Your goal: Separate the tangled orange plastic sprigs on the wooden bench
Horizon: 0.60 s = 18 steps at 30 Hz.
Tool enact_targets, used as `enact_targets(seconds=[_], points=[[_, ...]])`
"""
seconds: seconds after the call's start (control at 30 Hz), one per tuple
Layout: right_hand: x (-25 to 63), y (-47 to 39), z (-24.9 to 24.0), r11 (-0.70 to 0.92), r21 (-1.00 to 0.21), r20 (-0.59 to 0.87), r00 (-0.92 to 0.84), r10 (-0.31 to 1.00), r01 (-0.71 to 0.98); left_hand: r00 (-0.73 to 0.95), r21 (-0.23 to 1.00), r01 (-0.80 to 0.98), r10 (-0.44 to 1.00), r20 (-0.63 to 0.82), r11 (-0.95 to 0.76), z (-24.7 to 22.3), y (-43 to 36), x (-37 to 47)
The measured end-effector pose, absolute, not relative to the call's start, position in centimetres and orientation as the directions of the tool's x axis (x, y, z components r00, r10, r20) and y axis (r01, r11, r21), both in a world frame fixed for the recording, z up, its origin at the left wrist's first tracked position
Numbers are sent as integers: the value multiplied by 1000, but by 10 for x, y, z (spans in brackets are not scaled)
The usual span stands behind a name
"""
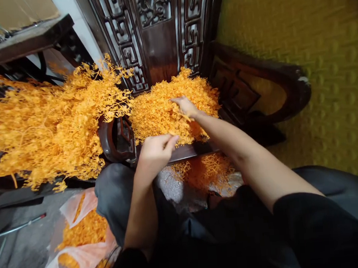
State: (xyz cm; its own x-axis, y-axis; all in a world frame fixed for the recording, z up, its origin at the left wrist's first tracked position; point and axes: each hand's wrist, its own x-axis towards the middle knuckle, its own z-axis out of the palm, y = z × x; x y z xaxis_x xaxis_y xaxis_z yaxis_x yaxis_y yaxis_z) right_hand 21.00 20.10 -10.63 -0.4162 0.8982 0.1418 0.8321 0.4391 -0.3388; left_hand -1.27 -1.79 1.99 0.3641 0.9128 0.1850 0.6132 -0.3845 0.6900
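Note:
A thick heap of orange dried-flower sprigs [155, 107] covers the seat of a dark carved wooden chair [195, 150]. My left hand [157, 150] is at the seat's front edge, thumb and fingers pinched together. Orange shows by its fingertips, but what it pinches is too small to make out. Over the middle of the heap, my right hand [185, 105] reaches in from the right with its index finger stretched out. A thin orange strand shows under that palm; its other fingers are partly hidden.
Long branching orange stems [52, 126] are piled at the left, beside the chair's armrest [108, 141]. A plastic bag [83, 255] of orange pieces lies on the floor at lower left, near a metal rod [18, 229]. More sprigs [206, 171] are below the seat. A yellow-green textured surface [325, 79] fills the right.

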Motion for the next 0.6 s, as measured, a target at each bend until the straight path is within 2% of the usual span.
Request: enact_targets(seconds=[0.07, 0.13, 0.2, 0.23, 0.3, 0.4, 0.47, 0.6], points=[[221, 205, -98, 403, -401, 177, -362, 915, 823, 547, 581, 694, 836, -40, -426, 1, -17, 0], [233, 212, -90, 359, -453, 170, -317, 933, 816, 665, 472, 723, 695, -273, -506, -31, -17, 25], [243, 219, -85, 329, -485, 151, -293, 944, 810, 716, 385, 697, 550, -431, -606, -70, -21, 59], [246, 223, -85, 322, -488, 140, -292, 946, 811, 720, 387, 688, 509, -473, -614, -90, -25, 76], [250, 229, -90, 322, -492, 123, -301, 946, 809, 711, 390, 693, 487, -508, -606, -126, -34, 105], [248, 233, -104, 336, -496, 121, -319, 940, 801, 667, 352, 743, 584, -463, -569, -164, -43, 125], [246, 234, -113, 349, -502, 139, -324, 936, 791, 651, 334, 759, 631, -423, -559, -176, -43, 122], [244, 242, -124, 325, -561, 141, -299, 944, 761, 668, 340, 744, 623, -408, -576, -184, -35, 108]])
